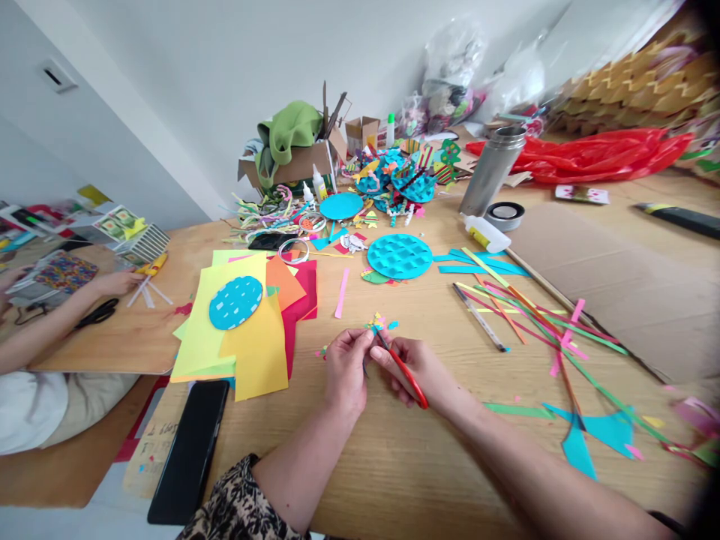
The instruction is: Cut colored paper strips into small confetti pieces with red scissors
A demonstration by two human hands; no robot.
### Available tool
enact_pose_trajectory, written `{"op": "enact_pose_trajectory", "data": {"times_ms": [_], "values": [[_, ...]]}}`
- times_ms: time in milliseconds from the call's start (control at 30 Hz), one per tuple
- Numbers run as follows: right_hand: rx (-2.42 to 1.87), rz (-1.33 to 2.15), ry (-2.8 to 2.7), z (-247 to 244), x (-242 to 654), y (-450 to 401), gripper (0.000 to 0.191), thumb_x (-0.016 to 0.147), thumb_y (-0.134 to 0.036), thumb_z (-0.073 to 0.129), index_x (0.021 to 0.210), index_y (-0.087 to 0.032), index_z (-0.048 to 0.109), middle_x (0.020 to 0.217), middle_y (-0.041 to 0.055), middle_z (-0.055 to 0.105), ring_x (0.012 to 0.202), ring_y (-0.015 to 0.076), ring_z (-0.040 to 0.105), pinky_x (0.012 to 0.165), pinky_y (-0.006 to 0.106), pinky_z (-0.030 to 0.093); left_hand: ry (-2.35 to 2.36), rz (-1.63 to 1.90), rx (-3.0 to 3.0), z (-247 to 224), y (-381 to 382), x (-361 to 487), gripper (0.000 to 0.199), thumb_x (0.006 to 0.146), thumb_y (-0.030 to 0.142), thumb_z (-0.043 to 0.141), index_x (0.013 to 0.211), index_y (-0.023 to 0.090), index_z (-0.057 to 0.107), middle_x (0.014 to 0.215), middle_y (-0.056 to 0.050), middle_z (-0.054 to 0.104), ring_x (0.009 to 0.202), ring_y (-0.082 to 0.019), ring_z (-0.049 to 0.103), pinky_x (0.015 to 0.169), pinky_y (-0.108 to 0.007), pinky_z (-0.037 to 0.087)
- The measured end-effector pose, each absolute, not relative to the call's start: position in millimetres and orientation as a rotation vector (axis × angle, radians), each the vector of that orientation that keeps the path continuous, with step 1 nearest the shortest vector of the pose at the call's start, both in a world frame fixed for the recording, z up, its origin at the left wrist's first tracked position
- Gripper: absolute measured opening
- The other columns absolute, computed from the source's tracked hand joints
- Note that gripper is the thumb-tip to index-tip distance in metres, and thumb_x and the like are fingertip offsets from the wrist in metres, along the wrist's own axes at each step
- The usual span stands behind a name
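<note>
Red-handled scissors (406, 373) are in my right hand (413, 369), which is closed round the handles; the blades point up and left toward my other hand. My left hand (347, 367) pinches a small piece of blue paper (376, 328) at the blade tips. Small yellow and blue scraps (392, 325) lie on the wood just past my fingertips. Beyond them is a blue oval (399, 256) with a woven-looking surface. To the left, a blue oval with pale patches (235, 302) rests on yellow paper sheets (196, 337).
A black phone (188, 454) lies front left. Paper strips (554, 330), a pen (480, 318) and cardboard (630, 277) are on the right. A steel flask (493, 171) stands behind a glue bottle (487, 233). Another person's arm (56, 322) is at the left.
</note>
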State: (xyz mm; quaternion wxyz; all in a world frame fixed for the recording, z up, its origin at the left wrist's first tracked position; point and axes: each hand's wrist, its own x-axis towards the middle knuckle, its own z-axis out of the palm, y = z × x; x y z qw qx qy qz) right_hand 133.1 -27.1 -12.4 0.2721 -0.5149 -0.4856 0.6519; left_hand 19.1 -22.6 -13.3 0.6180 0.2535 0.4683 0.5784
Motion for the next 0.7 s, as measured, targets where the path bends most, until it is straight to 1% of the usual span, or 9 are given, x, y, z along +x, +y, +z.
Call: {"op": "enact_pose_trajectory", "data": {"times_ms": [233, 433, 700], "values": [[-1.399, 1.712, -1.304, -10.6, 131.5, -28.2, 0.046, 0.07, -0.061, 0.059, 0.062, -0.022, 0.036, 0.038, -0.0082, 0.047, 0.026, 0.0078, 0.044, 0.025, 0.017, 0.03, 1.047, 1.334, 0.574, -14.3, -22.0, 18.6, 0.016, 0.065, 0.028, 0.069, 0.066, 0.015, 0.059, 0.07, -0.004, 0.07, 0.074, -0.02, 0.066, 0.068, -0.03, 0.048], [-1.413, 1.682, -1.291, -12.6, 132.1, -27.1, 0.047, 0.069, -0.063, 0.058, 0.063, -0.022, 0.036, 0.037, -0.008, 0.047, 0.026, 0.0085, 0.043, 0.025, 0.018, 0.03, 1.068, 1.309, 0.612, -14.0, -21.2, 18.9, 0.016, 0.065, 0.029, 0.069, 0.067, 0.015, 0.061, 0.072, -0.004, 0.07, 0.075, -0.019, 0.065, 0.07, -0.029, 0.047], [-1.498, 1.675, -1.286, -7.0, 134.3, -24.0, 0.048, 0.067, -0.063, 0.06, 0.062, -0.023, 0.035, 0.036, -0.0078, 0.046, 0.024, 0.0082, 0.041, 0.024, 0.017, 0.026, 1.109, 1.293, 0.64, -15.8, -17.6, 14.1, 0.012, 0.063, 0.023, 0.07, 0.067, 0.015, 0.062, 0.068, -0.003, 0.069, 0.068, -0.015, 0.064, 0.066, -0.026, 0.047]]}}
